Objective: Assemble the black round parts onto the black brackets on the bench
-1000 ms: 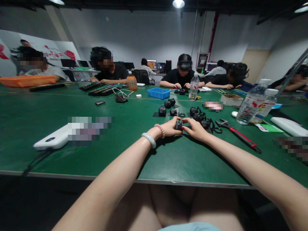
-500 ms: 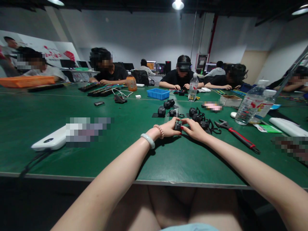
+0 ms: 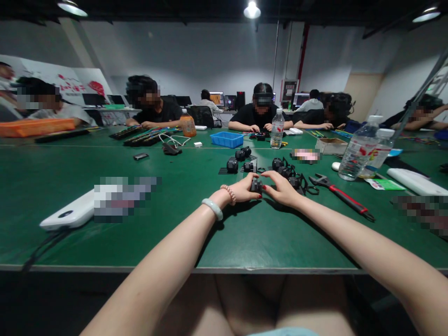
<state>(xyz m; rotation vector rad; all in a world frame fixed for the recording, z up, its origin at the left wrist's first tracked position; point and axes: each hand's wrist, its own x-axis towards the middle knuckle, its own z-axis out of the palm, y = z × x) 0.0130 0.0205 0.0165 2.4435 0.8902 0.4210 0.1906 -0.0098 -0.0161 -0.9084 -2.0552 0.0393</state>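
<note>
My left hand [image 3: 242, 189] is closed around a small black part [image 3: 256, 186], thumb on the near side and fingers on the far side. The part looks like a blocky fitting; its exact kind is too small to tell. Just to its right, my right hand [image 3: 283, 190] has thumb and fingers apart in a curve, with a narrow gap to the part. Similar black fittings [image 3: 232, 166] sit beyond my left hand. More black parts with rings [image 3: 297, 183] lie behind and beside my right hand, partly hidden by it.
An adjustable wrench [image 3: 345, 197] with red-and-black handle lies right on the green table [image 3: 168, 186]. Water bottles [image 3: 357, 151] stand behind it. Further off are a blue tray [image 3: 227, 139] and a cardboard box [image 3: 332, 146]. A white power bank [image 3: 75, 210] lies left. Several people sit opposite.
My right hand has moved slightly away from the black part, and a gap shows between them. My left hand keeps its hold. The whole view has shifted a little.
</note>
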